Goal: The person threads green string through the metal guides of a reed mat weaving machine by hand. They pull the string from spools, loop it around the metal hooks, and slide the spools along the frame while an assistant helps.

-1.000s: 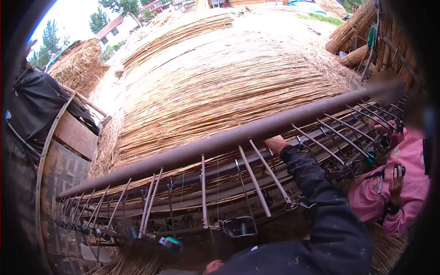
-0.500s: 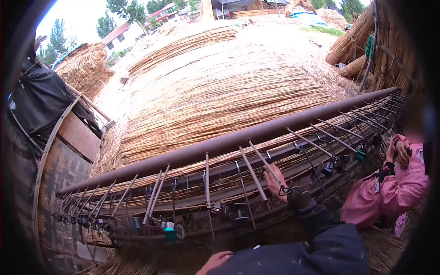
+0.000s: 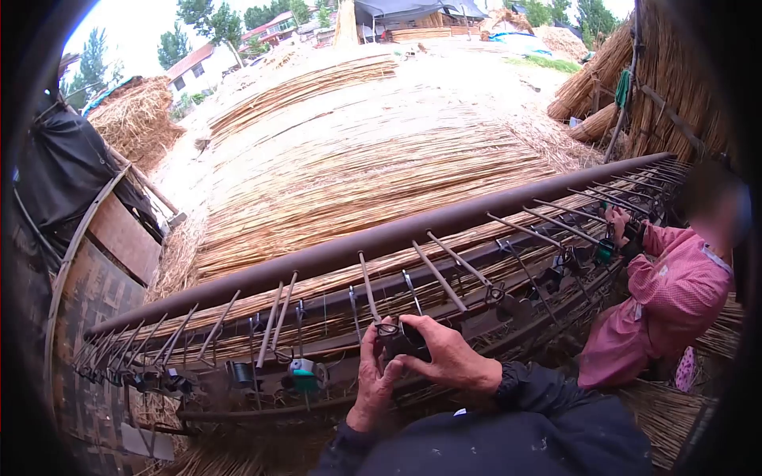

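From where I stand, a black sheet (image 3: 63,159) hangs at the far left above a board wall (image 3: 119,230), with a straw heap (image 3: 135,119) just beyond it. A long brown pipe (image 3: 317,278) begins beside the boards and slants up to the right, a row of thin rods (image 3: 440,276) sticking out from its near side. A green spool (image 3: 304,377) sits below the rods, left of the person's hands. Next comes the left hand (image 3: 373,389), thumb and fingers closed around the left side of a dark spool (image 3: 406,343), which is in the row at the lower end of a rod. The right hand (image 3: 460,357) grips the same spool from the right, fingers over its top and thumb in front. Beyond the pipe, loose reeds (image 3: 381,182) lie spread over the ground. Farther right, a co-worker in pink (image 3: 675,278) has a hand (image 3: 617,222) up at the rods; I cannot tell what it grips. Tall reed bundles (image 3: 683,87) stand behind
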Motion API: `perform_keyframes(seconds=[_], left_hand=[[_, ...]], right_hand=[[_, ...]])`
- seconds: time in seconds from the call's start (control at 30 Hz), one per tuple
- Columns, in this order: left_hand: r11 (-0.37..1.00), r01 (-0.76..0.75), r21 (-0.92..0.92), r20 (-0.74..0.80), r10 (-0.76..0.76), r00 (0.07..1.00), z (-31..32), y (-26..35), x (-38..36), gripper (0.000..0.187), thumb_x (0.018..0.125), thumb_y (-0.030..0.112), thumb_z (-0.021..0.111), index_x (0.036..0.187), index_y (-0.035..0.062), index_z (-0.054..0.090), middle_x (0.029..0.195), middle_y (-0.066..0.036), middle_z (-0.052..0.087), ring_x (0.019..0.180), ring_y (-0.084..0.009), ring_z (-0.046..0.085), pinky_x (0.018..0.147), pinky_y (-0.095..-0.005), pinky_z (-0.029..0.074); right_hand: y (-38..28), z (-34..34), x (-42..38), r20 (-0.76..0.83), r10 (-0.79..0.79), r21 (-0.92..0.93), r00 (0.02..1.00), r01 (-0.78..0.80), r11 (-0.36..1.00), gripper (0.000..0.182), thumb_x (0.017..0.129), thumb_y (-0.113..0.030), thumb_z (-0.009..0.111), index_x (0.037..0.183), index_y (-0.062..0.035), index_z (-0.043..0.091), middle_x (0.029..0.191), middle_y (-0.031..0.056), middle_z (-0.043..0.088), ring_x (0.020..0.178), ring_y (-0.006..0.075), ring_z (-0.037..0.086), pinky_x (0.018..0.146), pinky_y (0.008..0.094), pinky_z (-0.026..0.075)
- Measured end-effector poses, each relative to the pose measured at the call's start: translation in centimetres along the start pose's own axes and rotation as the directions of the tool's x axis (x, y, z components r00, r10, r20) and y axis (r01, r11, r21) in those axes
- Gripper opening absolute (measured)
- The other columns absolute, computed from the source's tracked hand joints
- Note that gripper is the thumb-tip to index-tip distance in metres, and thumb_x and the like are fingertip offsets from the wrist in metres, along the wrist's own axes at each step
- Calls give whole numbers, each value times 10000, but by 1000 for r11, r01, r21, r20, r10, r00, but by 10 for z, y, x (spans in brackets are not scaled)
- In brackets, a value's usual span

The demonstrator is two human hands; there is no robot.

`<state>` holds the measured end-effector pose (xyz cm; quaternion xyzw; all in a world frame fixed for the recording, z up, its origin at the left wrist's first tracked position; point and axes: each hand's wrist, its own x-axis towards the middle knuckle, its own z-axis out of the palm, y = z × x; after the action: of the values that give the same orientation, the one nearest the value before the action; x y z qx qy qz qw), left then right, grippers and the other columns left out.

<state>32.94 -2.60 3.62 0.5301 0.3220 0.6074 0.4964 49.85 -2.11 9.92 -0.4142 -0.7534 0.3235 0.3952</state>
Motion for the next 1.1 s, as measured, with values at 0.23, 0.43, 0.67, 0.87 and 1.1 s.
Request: perform_keyframes(seconds=[0.23,0.43,0.67,0.87,1.1], left_hand=[[906,398,-143,474,-290,831,9,22,8,749,838,403,711,1348,29,310,1129,-80,540,980,-143,581,831,-302,512],[881,440,-173,550,-284,785,34,52,30,340,988,320,497,1175,41,444,955,-61,582,721,-118,593,618,-260,511],[882,436,-180,508,-296,809,55,38,47,389,1001,389,439,1157,35,472,887,-85,644,581,-114,598,497,-235,482],[827,557,-75,612,-403,681,56,65,43,378,1008,383,406,1143,43,504,938,-76,627,757,-104,599,592,-230,473],[669,743,2,795,-452,405,3,18,-15,318,972,239,445,1198,22,500,1102,-87,592,1083,-153,547,958,-318,431]], right_hand=[[-50,-39,8,109,38,-407,993,10,913,444,837,-341,660,1006,52,543,931,215,593,864,377,612,743,414,503],[-79,-72,60,159,187,-665,969,-35,746,469,867,-401,600,918,61,537,865,244,582,841,406,588,726,455,460],[-66,-59,89,-2,-25,-740,1000,15,672,412,837,-310,638,925,73,517,859,246,575,867,405,591,747,457,466],[-63,-67,102,0,-6,-739,1000,4,674,375,818,-261,645,946,59,497,875,253,577,876,410,587,767,454,461],[-77,-59,53,319,162,-691,934,112,714,385,822,-279,647,903,52,468,801,220,563,797,369,617,680,417,501]])
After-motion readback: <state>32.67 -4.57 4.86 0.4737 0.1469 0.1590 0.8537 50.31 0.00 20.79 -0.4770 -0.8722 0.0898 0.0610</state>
